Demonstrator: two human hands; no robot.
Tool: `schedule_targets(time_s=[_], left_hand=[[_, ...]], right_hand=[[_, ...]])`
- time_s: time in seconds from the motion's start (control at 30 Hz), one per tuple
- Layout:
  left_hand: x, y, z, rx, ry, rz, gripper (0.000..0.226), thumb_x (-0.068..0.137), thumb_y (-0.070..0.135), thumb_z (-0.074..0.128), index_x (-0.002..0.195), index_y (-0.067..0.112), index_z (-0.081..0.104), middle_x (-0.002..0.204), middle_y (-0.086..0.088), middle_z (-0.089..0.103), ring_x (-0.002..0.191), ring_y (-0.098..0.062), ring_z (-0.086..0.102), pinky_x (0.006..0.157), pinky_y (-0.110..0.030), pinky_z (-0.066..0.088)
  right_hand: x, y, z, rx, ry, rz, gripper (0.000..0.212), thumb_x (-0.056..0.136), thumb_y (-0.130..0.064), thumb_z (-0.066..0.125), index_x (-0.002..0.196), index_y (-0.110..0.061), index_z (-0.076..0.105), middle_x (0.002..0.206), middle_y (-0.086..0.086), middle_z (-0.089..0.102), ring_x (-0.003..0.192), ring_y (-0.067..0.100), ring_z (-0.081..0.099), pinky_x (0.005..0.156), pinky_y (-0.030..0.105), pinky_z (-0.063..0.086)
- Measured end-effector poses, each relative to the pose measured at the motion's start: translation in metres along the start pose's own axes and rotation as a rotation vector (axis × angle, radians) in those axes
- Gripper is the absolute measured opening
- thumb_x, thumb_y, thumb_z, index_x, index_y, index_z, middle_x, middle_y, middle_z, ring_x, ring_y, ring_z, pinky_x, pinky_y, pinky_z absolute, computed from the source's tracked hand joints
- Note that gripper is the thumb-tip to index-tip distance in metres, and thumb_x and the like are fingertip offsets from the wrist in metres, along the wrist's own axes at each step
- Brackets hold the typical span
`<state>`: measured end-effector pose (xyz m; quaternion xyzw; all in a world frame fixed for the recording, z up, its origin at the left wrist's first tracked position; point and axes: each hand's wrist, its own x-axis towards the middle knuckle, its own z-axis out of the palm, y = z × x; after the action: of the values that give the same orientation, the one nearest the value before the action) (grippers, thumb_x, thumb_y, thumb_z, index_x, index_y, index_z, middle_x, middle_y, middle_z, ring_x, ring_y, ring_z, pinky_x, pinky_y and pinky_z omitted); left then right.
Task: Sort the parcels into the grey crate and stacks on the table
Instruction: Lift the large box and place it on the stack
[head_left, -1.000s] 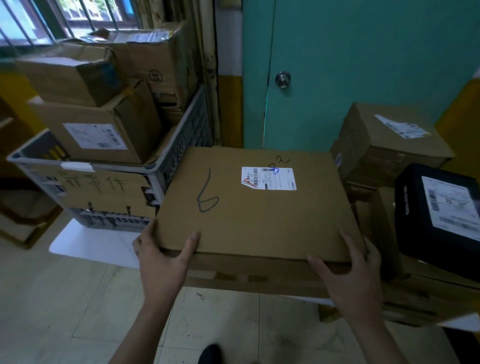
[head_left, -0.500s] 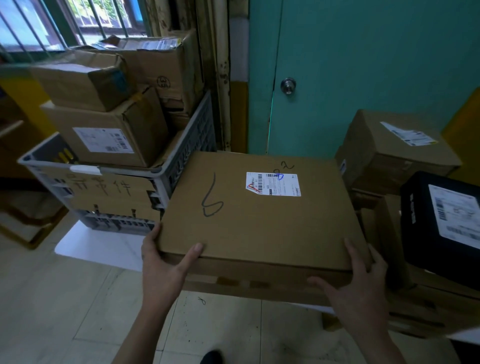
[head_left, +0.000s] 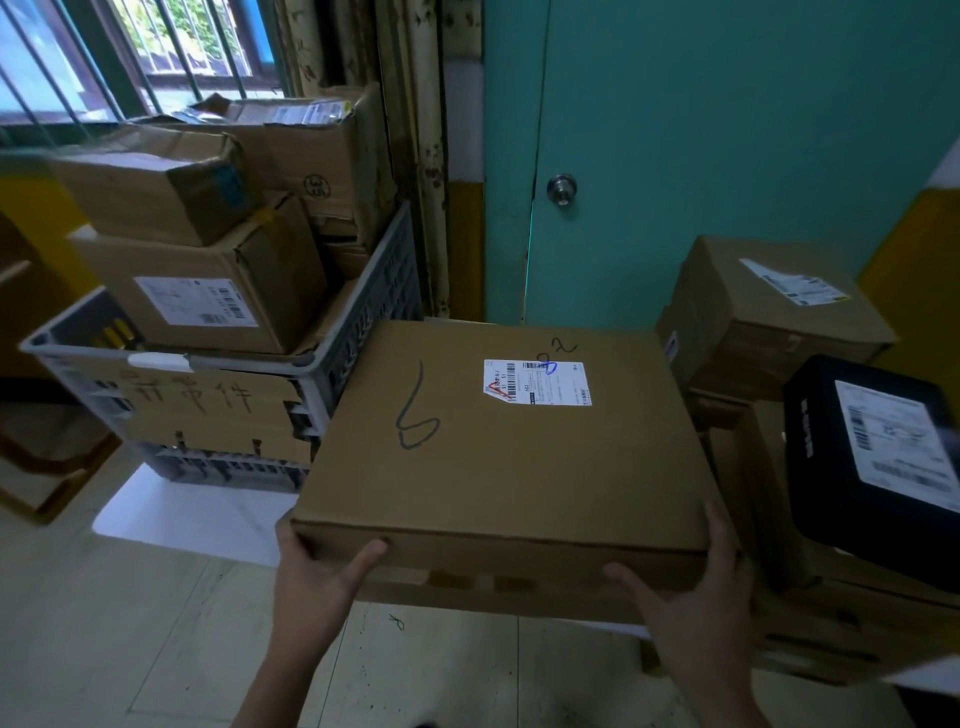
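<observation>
The flat brown box (head_left: 504, 441) bears a handwritten "6" left of its white barcode label (head_left: 537, 383); above that label, "92" is scrawled.

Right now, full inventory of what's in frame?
flat parcel: 1, brown, marked 6, centre, on another flat carton
grey crate: 1, grey, left, on the white table
crate parcels: at least 3, brown, piled above the rim
black parcel: 1, black with white label, right, on brown cartons
cube parcel: 1, brown, right rear
door: 1, teal, with metal knob
window: 1, barred, top left
left hand: 1, grip at the near left corner of the flat parcel
right hand: 1, grip at its near right corner
</observation>
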<state>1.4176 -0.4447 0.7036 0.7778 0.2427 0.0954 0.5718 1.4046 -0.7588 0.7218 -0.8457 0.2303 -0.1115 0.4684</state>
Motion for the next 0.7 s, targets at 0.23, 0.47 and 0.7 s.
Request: schedule_targets(time_s=[0.23,0.47,0.7], left_hand=[[0.009,0.054,0.002,0.001,0.106,0.059,0.094,0.072,0.039,0.083,0.147,0.017,0.031,0.145,-0.008,0.047,0.132,-0.032,0.046,0.107,-0.050,0.041],[0.023,0.122,-0.002,0.098,0.212,0.163,0.111,0.060,0.080,0.067,0.147,0.024,0.026,0.145,-0.010,0.047,0.132,-0.036,0.046,0.111,-0.061,0.035],[0.038,0.139,0.002,0.173,0.223,0.157,0.106,0.058,0.083,0.060,0.132,0.011,0.037,0.130,-0.014,0.053,0.122,-0.037,0.052,0.110,-0.059,0.032]], right_hand=[[0.012,-0.040,-0.011,0.032,0.118,-0.065,0.129,0.049,-0.053,0.090,0.154,-0.035,0.017,0.153,0.007,0.033,0.141,0.030,0.032,0.111,0.053,0.033],[0.040,-0.087,-0.025,0.012,0.305,-0.252,0.117,0.059,-0.065,0.077,0.153,-0.019,0.022,0.152,0.011,0.039,0.135,0.035,0.041,0.110,0.057,0.035],[0.063,-0.102,-0.027,0.030,0.329,-0.187,0.105,0.059,-0.063,0.081,0.139,-0.014,0.033,0.137,0.015,0.050,0.123,0.035,0.052,0.098,0.054,0.049]])
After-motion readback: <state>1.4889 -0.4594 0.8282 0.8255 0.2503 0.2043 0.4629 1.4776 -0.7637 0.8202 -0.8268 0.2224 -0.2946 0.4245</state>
